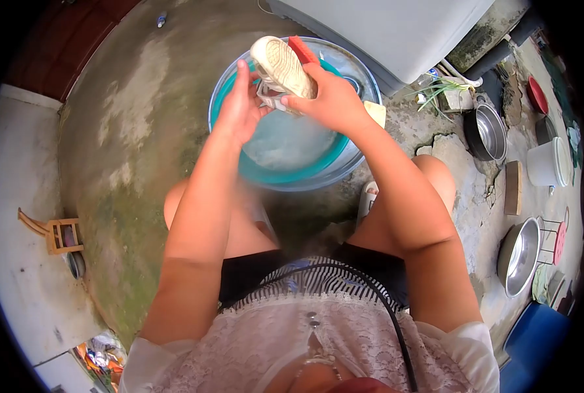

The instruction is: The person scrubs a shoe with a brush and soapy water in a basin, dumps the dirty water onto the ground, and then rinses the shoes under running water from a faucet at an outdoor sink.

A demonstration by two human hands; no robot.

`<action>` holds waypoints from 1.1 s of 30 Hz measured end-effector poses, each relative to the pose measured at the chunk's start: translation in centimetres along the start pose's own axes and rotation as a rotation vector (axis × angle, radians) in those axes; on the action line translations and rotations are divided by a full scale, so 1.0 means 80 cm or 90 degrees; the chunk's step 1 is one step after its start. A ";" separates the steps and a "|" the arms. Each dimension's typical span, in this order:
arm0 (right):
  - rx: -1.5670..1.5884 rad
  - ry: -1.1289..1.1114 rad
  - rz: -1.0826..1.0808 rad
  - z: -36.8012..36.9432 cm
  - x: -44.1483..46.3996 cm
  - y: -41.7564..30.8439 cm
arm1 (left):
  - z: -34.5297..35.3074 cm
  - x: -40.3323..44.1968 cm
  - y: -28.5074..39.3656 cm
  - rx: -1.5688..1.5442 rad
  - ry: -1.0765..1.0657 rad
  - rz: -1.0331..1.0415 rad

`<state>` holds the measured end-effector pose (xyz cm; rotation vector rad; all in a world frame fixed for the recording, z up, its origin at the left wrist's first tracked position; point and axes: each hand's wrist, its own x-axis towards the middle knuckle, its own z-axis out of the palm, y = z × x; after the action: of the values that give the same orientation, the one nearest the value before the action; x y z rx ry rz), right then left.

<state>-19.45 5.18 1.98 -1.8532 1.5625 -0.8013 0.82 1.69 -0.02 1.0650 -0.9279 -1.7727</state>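
Note:
A pale sandal [284, 64] is held up over the basin, its worn, patterned sole facing me and its clear straps hanging below. My right hand [334, 98] is closed round one end of it, thumb across the near side. My left hand [238, 111] is beside the straps, thumb stretched up and apart, its fingers partly hidden where they meet the sandal. Below both hands, a teal basin [336, 152] holds cloudy water [282, 141]. It sits inside a larger metal basin [368, 72]. A red block-like thing [303, 50] shows behind the sandal, at the far rim.
A yellow block [375, 114] rests at the right rim. Beyond the basins stands a large grey box-shaped unit [390, 33]. To my right are a dark pot [486, 131], a white bucket [546, 162], a steel bowl [520, 255] and a brick [513, 188]. A small wooden chair [64, 236] is left.

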 end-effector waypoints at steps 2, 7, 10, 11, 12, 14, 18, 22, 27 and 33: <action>0.066 -0.005 0.020 0.010 0.002 0.000 | 0.032 -0.018 -0.012 -0.019 0.008 0.084; 0.174 -0.100 0.008 0.044 -0.014 -0.011 | 0.049 -0.016 -0.030 -0.092 0.173 0.127; 0.210 -0.099 -0.064 0.050 -0.015 -0.006 | 0.052 -0.018 -0.030 -0.144 0.190 0.100; 0.224 -0.114 -0.075 0.048 -0.015 -0.006 | 0.052 -0.017 -0.030 -0.137 0.203 0.089; 0.230 -0.125 -0.073 0.047 -0.014 -0.006 | 0.050 -0.015 -0.029 -0.137 0.196 0.088; 0.244 -0.151 -0.067 0.045 -0.014 -0.008 | 0.045 -0.012 -0.029 -0.137 0.185 0.084; 0.208 -0.175 -0.040 0.037 -0.016 -0.019 | 0.042 -0.006 -0.033 -0.149 0.186 0.111; 0.206 -0.106 -0.007 0.036 -0.016 -0.016 | 0.039 0.001 -0.025 -0.040 0.205 0.149; 0.381 -0.113 0.183 0.021 -0.006 -0.009 | 0.040 -0.009 -0.010 -0.006 0.156 0.200; 0.415 -0.110 0.224 0.022 0.000 0.004 | 0.032 0.002 -0.029 0.225 0.214 0.251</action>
<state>-18.34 5.22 0.57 -1.1108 1.2628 -0.8308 -2.20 2.77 -1.18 1.2524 -1.1663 -1.0918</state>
